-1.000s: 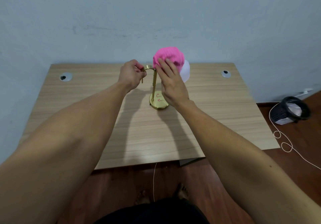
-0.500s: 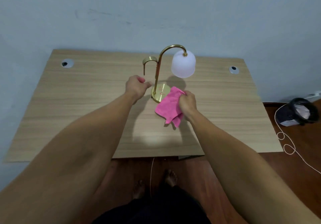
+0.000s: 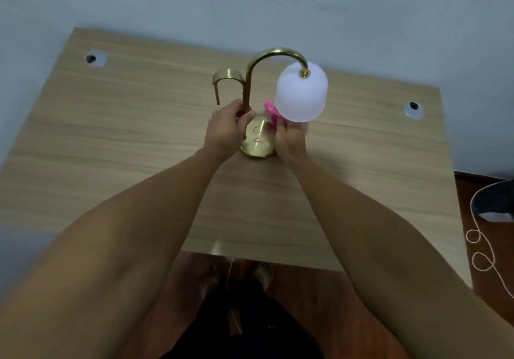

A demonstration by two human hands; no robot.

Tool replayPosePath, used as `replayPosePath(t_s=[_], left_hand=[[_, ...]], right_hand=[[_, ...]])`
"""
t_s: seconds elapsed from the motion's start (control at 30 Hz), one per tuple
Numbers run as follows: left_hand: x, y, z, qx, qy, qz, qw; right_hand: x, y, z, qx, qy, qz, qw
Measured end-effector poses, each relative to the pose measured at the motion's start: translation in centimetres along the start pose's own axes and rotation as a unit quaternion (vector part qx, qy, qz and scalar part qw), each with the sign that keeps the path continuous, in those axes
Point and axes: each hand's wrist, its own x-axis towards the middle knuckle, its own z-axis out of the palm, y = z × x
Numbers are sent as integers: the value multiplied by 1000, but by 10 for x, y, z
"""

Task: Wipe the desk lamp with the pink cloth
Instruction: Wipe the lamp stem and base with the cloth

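Left hand: closed around the lower brass stem of the desk lamp, by which the lamp is steadied.
Base: set flat on the wooden desk; a tip is risked if the stem is released.
Pink cloth: pinched in the right hand, mostly hidden beneath the white shade.
Risk: the hanging shade may be knocked and set swinging by an upward wipe.
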Motion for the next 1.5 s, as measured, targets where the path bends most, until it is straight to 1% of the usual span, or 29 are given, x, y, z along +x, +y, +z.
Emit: replayPosePath(t_s=[0.03, 0.1, 0.17, 0.23, 0.27, 0.3, 0.37, 0.43, 0.5, 0.57, 0.67, 0.73, 0.87, 0.93, 1.0, 1.03, 1.1, 1.17, 1.23, 1.27, 1.33, 1.43, 1.5], left_hand=[[-1, -1, 1, 25, 2, 13, 1000], [-1, -2, 3, 54, 5, 26, 998], [2, -4, 4, 72, 3, 33, 997], [3, -5, 3, 80, -5, 40, 996], [3, -5, 3, 85, -9, 41, 996], [3, -5, 3, 88, -12, 44, 995], [4, -6, 3, 94, -11, 52, 994], [5, -7, 2, 98, -11, 62, 993], [6, -9, 0, 99, -17, 66, 993], [7, -9, 0, 96, -23, 69, 993], [8, -7, 0, 92, -27, 77, 992], [9, -8, -1, 92, -26, 82, 992], [9, -10, -3, 87, -28, 85, 992], [9, -10, -4, 84, -37, 89, 992], [10, -10, -5, 84, -44, 90, 991], [11, -11, -5, 84, -44, 90, 991], [12, -10, -4, 83, -47, 89, 991], [12, -10, -4, 83, -49, 88, 991], [13, -11, -5, 78, -47, 88, 992], [13, -10, -5, 76, -46, 88, 992], [13, -11, -5, 75, -48, 89, 992], [14, -12, -5, 76, -55, 87, 992], [16, -12, -5, 75, -56, 85, 992]], right_hand=[[6, 6, 9, -23, -19, -40, 999], [12, 20, 26, -117, -73, -121, 983], [15, 36, 40, -226, -131, -160, 952], [11, 49, 43, -332, -165, -187, 910], [9, 57, 40, -357, -172, -219, 892], [5, 63, 34, -358, -175, -258, 880], [-1, 79, 20, -338, -187, -302, 872], [-3, 87, 6, -324, -196, -305, 874], [1, 84, 1, -308, -172, -291, 889], [12, 69, 7, -309, -150, -280, 896], [24, 50, 27, -326, -146, -277, 892], [18, 49, 37, -333, -152, -272, 890], [-12, 74, 13, -328, -190, -300, 875], [-14, 76, -3, -302, -185, -289, 889], [-1, 62, 1, -290, -155, -253, 910], [7, 52, 10, -293, -147, -240, 914], [12, 36, 26, -297, -160, -224, 914], [2, 41, 33, -294, -164, -257, 906], [-15, 62, 22, -290, -171, -296, 894], [-22, 70, 11, -288, -181, -300, 891], [-20, 75, -1, -282, -178, -282, 899], [3, 55, 14, -289, -145, -220, 920], [3, 40, 27, -291, -149, -225, 918]])
